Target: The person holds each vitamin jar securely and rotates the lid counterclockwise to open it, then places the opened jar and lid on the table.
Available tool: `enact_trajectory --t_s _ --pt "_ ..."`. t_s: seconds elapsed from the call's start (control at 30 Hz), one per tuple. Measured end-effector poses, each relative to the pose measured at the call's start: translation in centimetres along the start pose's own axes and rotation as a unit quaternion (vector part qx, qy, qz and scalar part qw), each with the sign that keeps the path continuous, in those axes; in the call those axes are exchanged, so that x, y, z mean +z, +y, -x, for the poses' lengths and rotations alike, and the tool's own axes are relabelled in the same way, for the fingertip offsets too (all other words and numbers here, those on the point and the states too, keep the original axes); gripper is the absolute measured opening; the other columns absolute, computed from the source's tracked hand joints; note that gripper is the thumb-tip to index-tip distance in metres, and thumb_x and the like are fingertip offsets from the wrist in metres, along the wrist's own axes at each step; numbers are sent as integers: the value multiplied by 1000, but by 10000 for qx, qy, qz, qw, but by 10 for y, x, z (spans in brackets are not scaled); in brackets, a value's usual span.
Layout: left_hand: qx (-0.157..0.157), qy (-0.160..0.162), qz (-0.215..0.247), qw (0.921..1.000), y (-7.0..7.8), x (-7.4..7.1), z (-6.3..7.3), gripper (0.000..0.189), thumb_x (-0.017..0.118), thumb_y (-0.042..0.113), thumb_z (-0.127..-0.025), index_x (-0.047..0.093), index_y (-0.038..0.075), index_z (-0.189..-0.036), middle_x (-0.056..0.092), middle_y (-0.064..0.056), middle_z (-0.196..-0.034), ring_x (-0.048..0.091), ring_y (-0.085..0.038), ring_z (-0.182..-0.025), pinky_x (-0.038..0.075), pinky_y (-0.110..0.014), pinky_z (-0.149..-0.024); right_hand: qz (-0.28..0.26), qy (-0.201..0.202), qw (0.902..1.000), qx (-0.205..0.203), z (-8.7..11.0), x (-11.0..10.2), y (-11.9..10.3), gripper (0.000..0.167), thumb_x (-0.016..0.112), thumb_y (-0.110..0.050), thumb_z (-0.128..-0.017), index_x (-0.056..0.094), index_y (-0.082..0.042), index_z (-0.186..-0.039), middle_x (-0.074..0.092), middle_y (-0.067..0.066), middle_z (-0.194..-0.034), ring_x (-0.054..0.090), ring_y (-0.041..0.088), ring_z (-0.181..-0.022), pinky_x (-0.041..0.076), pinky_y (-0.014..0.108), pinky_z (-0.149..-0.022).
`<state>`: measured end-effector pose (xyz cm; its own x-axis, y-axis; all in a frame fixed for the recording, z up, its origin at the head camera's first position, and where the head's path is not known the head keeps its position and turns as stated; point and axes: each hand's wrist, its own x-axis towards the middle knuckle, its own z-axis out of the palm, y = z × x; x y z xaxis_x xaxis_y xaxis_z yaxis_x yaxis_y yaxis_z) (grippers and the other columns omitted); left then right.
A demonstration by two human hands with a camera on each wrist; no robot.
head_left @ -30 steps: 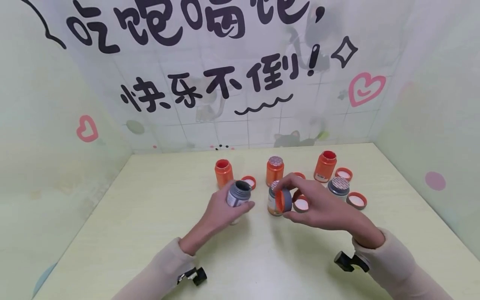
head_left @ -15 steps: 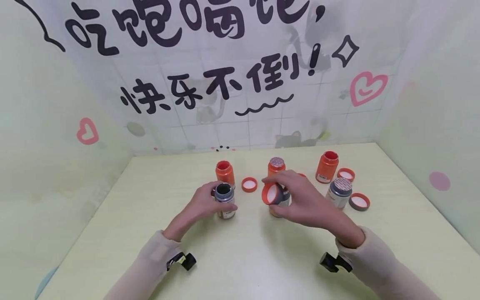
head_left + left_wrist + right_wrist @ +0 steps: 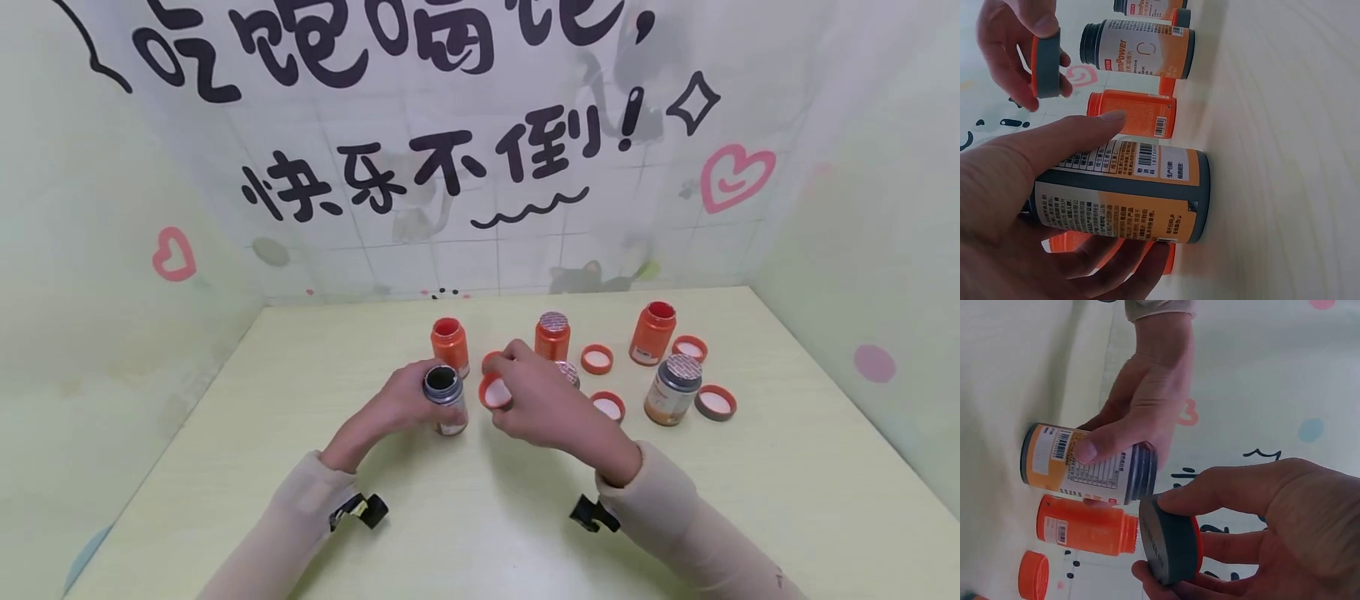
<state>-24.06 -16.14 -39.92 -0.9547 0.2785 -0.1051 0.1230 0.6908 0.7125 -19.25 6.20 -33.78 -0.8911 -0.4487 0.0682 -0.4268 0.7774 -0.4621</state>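
My left hand (image 3: 405, 402) grips a supplement bottle (image 3: 1122, 197) with a white-and-orange label. Its dark grey neck is uncapped, and the thumb and fingers lie round the body. The bottle is upright and seems to stand on the table, just in front of an open orange bottle (image 3: 450, 346). To its right, my right hand (image 3: 546, 402) pinches a bottle cap (image 3: 1169, 544), dark grey outside with an orange rim and a white liner. In the head view the cap tilts with its inner side showing, slightly apart from the bottle.
A sealed orange bottle (image 3: 552, 332) stands mid-back; a grey-necked bottle (image 3: 568, 373) is mostly behind my right hand. Further right are an open orange bottle (image 3: 652, 335) and a sealed grey-necked bottle (image 3: 670, 398). Several caps lie near them, including an orange one (image 3: 597, 359).
My left hand has carried the bottle left and set it in front of the orange bottle. My right hand has moved left with the cap, bringing it close to the bottle.
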Motion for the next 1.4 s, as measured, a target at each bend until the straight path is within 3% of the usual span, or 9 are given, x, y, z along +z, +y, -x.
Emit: enact_trajectory --t_s 0.2,0.4,0.6,0.8,1.07,1.2,1.27,1.4 --pt "126 -209 11 9997 -2 -4 0 56 92 26 -67 63 18 -114 68 0 -110 61 -21 -104 50 -44 -92 59 -356 9992 197 -16 26 1 49 80 -15 -80 64 -10 -126 54 11 -127 60 21 -94 58 30 -75" --pt "216 -261 -66 9994 -3 -6 0 53 91 26 -67 63 17 -111 68 0 -106 60 -21 -100 50 -41 -89 631 -416 9971 -62 -22 49 7 43 77 -17 -84 63 -10 -124 57 8 -112 58 17 -84 53 23 -66" --pt "216 -267 -91 9994 -2 -6 0 53 91 27 -68 62 17 -111 67 -1 -107 60 -21 -101 50 -42 -89 903 -422 9950 -71 -21 60 10 39 76 -18 -86 59 -14 -121 59 4 -101 55 17 -84 51 25 -66" --pt "144 -293 -10 9995 -2 -5 2 55 91 26 -68 61 16 -113 67 -1 -109 60 -21 -104 51 -44 -91 879 -647 9940 -10 -22 68 13 29 74 -15 -89 64 -11 -115 59 6 -96 55 18 -78 50 26 -67" --pt "151 -307 7 9994 -2 -6 0 55 91 26 -68 61 16 -114 67 -1 -110 59 -21 -104 51 -44 -91 678 -791 9939 374 -21 68 12 41 77 -11 -84 63 -10 -123 58 17 -126 59 26 -98 58 39 -85" --pt "195 -345 54 9992 -3 -7 0 54 90 26 -69 61 16 -113 67 -1 -108 59 -22 -103 50 -43 -89 574 -939 9920 610 -19 65 9 46 79 -17 -83 61 -12 -125 52 19 -138 58 30 -108 58 42 -86" --pt "197 -404 99 9989 -5 -8 1 56 91 26 -68 60 17 -115 67 -1 -109 59 -22 -103 49 -42 -89 628 -948 9917 606 -17 61 6 48 80 -23 -83 62 -13 -126 52 18 -137 58 29 -107 58 40 -83" --pt "77 -712 115 9974 -11 -12 1 68 92 23 -66 57 19 -124 67 0 -118 59 -23 -110 48 -46 -96 665 -794 9942 294 -12 45 -1 43 77 -32 -86 64 -14 -122 58 9 -119 58 20 -96 55 30 -73"
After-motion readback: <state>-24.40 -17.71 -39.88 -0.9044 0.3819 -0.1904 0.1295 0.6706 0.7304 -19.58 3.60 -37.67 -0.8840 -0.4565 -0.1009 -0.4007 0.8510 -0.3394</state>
